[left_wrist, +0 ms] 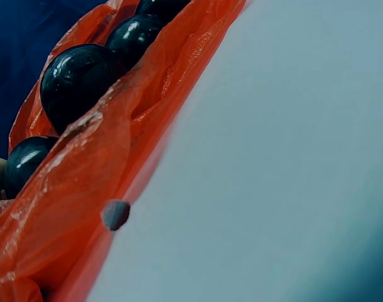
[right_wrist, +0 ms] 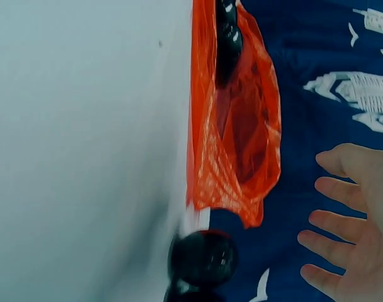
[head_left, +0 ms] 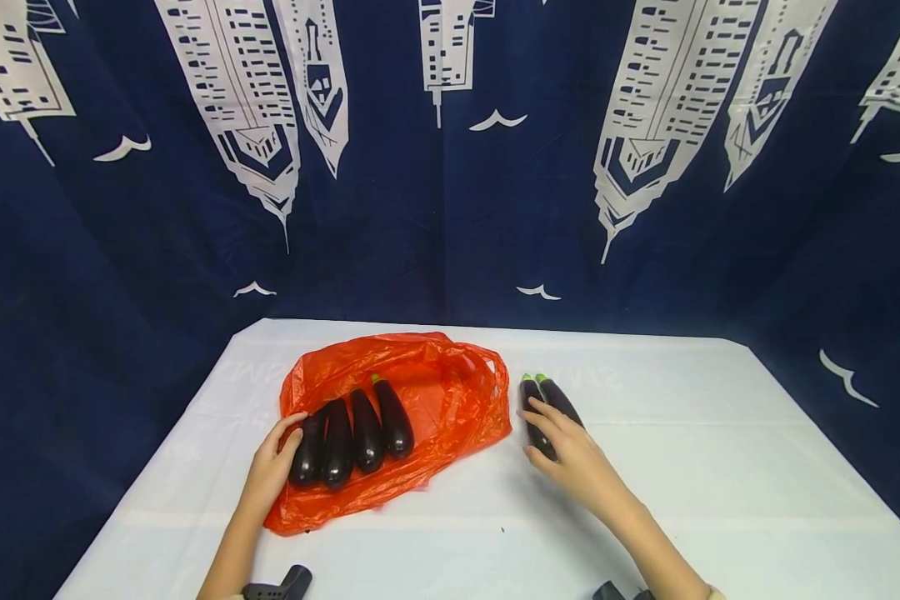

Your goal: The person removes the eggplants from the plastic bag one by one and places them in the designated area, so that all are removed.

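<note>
Both forearms reach forward over the white table point(head_left: 435, 558), slanting slightly inward. The left hand point(head_left: 272, 462) lies at the side of the leftmost eggplant point(head_left: 309, 450), thumb and forefinger parted beside it; whether the other fingers pinch anything cannot be told. The right hand point(head_left: 573, 454), palm down, has its fingers spread apart with nothing grasped between them. Beneath and just beyond these fingers lie two eggplants point(head_left: 561, 400), side by side, green stem ends pointing away. To the right of the left fingers, three more eggplants point(head_left: 366, 433) continue the row, glossy, near-black and rounded at the near end, on a crinkled, translucent orange-red bag point(head_left: 450, 400).
</note>
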Tool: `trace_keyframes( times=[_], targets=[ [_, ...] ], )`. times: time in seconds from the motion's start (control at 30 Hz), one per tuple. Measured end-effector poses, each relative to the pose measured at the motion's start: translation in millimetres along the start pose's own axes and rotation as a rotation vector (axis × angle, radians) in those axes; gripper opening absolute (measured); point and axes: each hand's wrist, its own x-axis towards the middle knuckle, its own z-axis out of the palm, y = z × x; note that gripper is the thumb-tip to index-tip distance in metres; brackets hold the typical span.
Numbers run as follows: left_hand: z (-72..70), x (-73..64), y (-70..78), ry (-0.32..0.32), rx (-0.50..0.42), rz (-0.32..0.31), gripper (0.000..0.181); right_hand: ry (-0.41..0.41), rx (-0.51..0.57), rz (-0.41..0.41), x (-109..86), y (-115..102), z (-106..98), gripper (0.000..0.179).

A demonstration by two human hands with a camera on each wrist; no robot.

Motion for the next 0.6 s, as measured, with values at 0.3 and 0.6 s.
trace_keyframes(
  times=[0.3, 0.6],
  targets=[
    [0.0, 0.4, 0.5, -0.002, 0.004, 0.007, 0.044, 0.031, -0.003, -0.107, 14.3, -26, 8, 0.045],
    [-0.4, -0.2, 0.9, -0.009, 0.010, -0.006, 0.044, -0.007, 0.056, -0.134, 27.1, -51, 22, 0.046]
  ],
)
